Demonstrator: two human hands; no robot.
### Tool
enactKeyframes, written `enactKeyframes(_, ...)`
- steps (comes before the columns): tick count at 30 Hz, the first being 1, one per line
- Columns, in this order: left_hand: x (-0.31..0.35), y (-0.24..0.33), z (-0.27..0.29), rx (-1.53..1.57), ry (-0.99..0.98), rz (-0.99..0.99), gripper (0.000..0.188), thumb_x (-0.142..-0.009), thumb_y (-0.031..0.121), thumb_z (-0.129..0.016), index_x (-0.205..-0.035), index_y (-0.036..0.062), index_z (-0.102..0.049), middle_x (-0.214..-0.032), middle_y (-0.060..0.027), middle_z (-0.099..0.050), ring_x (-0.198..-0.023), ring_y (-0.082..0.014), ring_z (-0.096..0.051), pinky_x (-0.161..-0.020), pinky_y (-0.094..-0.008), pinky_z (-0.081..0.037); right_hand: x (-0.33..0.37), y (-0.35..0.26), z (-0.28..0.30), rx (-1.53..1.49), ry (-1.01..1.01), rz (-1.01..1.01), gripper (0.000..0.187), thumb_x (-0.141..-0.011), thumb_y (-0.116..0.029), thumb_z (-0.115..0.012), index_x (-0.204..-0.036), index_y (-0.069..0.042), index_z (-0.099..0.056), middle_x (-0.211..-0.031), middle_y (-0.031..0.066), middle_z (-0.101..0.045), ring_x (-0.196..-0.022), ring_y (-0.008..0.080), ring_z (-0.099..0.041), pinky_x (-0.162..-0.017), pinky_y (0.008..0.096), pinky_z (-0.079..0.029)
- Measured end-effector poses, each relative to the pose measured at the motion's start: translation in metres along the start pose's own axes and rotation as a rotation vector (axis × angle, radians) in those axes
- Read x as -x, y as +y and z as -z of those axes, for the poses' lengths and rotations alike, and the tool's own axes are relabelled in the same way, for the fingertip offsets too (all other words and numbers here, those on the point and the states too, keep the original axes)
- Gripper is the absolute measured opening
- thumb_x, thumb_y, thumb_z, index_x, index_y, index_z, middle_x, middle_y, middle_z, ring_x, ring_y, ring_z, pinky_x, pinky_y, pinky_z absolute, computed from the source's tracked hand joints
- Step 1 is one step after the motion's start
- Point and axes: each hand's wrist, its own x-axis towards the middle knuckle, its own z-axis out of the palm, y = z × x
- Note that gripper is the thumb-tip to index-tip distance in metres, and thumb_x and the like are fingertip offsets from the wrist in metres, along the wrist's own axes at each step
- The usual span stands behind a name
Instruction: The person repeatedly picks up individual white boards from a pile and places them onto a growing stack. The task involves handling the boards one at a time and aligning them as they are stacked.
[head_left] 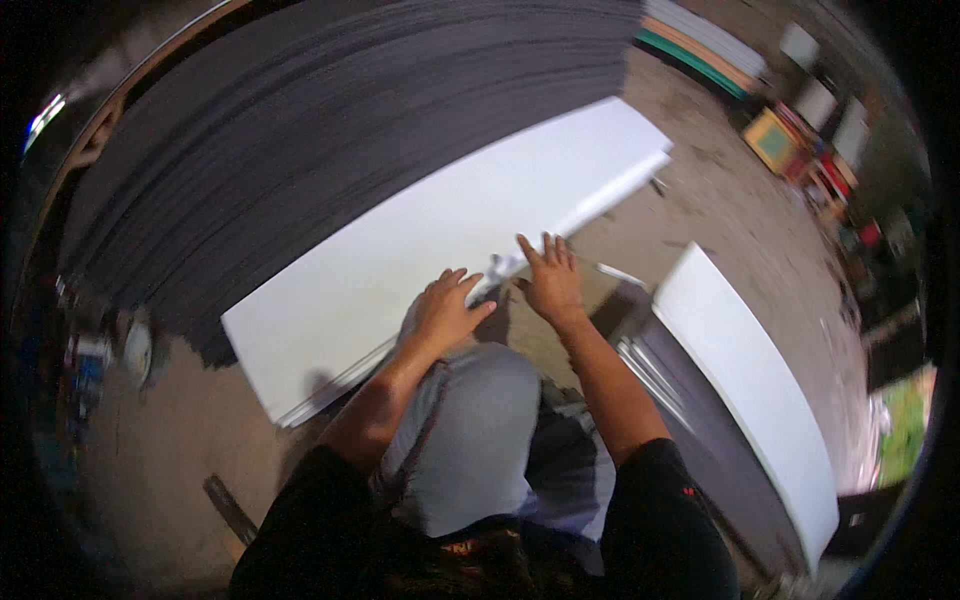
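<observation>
A long white sheet (400, 240) lies slantwise in front of me, on top of other thin white sheets whose edges show along its near side. My left hand (448, 314) is at the near edge, fingers stretched and thumb apart, over or touching the sheet. Farther right, my right hand (554, 283) is spread open beside the same edge, with nothing visible in it. Between the hands, a small crumpled whitish bit (494, 268) sits at the edge; blur hides what it is.
A tall stack of dark sheets (380, 110) rises behind the white one. At my right stands another stack topped by a white sheet (750, 370). Coloured sheets (700, 60) lie at the far right, near assorted boxes (775, 140). A dark bar (230, 508) rests on the floor at lower left.
</observation>
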Motion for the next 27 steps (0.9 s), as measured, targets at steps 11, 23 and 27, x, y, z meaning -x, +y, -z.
enactKeyframes(11,-0.033,0.207,-0.063,-0.013,-0.253,-0.65,0.073,-0.09,0.04,-0.079,-0.15,0.0092,-0.054,-0.153,-0.0196,-0.053,-0.147,-0.0408,-0.044,-0.121,-0.0524,-0.037,0.212,0.157,0.102,0.119,0.19,-0.41,0.09,-0.085,-0.025,-0.084,-0.162,-0.019,-0.038,-0.158,0.0204,-0.048,-0.147,0.0396,-0.045,-0.119,0.0527,-0.038)
enactKeyframes(23,0.005,0.3,-0.126,-0.376,-0.146,-0.993,0.04,-0.098,0.017,-0.061,-0.138,0.0136,-0.065,-0.139,-0.0138,-0.065,-0.136,-0.0379,-0.057,-0.115,-0.0561,-0.042,0.314,0.16,0.109,0.236,0.317,-0.402,0.036,-0.09,-0.01,-0.062,-0.124,-0.017,-0.069,-0.121,0.0048,-0.074,-0.108,0.0265,-0.07,-0.088,0.0432,-0.056)
enactKeyframes(27,0.004,0.279,-0.122,-0.349,-0.39,-0.85,0.039,-0.094,0.011,-0.061,-0.132,0.0186,-0.068,-0.116,-0.0079,-0.074,-0.103,-0.031,-0.074,-0.083,-0.0482,-0.06,0.332,0.138,0.109,0.21,0.504,-0.261,0.029,-0.089,-0.014,-0.064,-0.118,-0.014,-0.069,-0.114,0.0039,-0.074,-0.1,0.0268,-0.071,-0.086,0.0439,-0.056)
